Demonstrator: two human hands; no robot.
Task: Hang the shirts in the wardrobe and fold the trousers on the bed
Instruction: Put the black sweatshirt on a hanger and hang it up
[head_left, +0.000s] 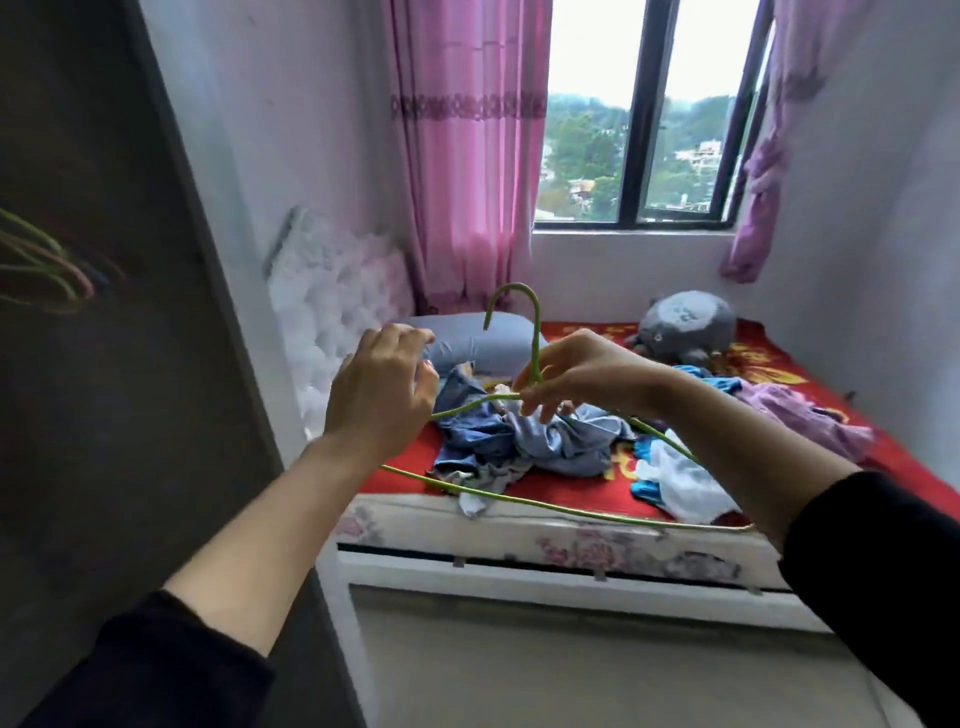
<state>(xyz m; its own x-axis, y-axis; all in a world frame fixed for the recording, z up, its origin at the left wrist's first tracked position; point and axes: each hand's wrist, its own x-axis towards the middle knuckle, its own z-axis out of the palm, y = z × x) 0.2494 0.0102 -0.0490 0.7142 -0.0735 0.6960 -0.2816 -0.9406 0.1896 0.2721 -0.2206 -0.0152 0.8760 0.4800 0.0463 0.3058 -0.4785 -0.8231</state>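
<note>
I hold a green wire hanger in the air in front of the bed. My right hand pinches the hanger at the base of its hook. My left hand is at the hanger's left shoulder, fingers curled round the wire. On the red bedspread behind the hanger lies a heap of blue and grey clothes. To the right of it lie a white and blue garment and a purple garment. At the far left the dark wardrobe holds more hangers.
A grey pillow and a grey plush toy lie at the head of the bed. Pink curtains flank the window. A white padded headboard stands by the left wall. Bare floor lies before the bed.
</note>
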